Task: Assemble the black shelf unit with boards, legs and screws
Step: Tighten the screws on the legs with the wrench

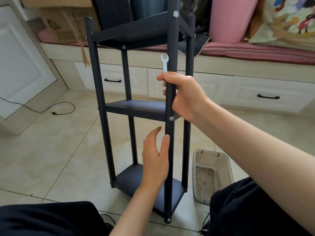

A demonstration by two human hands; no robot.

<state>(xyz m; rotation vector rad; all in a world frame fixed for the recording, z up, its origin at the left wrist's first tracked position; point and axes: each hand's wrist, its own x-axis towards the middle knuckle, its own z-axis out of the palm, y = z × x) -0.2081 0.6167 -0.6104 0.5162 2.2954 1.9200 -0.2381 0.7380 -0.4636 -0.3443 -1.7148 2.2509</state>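
The black shelf unit (136, 108) stands upright on the tiled floor with three boards between four round legs. Silver screw heads show on the near leg (169, 167), one by the top board (175, 13) and one by the middle board (171, 118). My right hand (184, 94) grips the near leg just above the middle board and also holds a small white flat wrench (164, 63) against it, jaw pointing up. My left hand (156, 159) is lower, fingers straight, its thumb touching the same leg between the middle and bottom boards.
A clear plastic tray (211, 174) sits on the floor right of the shelf's foot. White drawers (265, 94) and a bench with a cardboard box (66, 26) and pink cushion (230, 19) stand behind. A black cable (56, 113) lies on the tiles at left. My knees fill the bottom corners.
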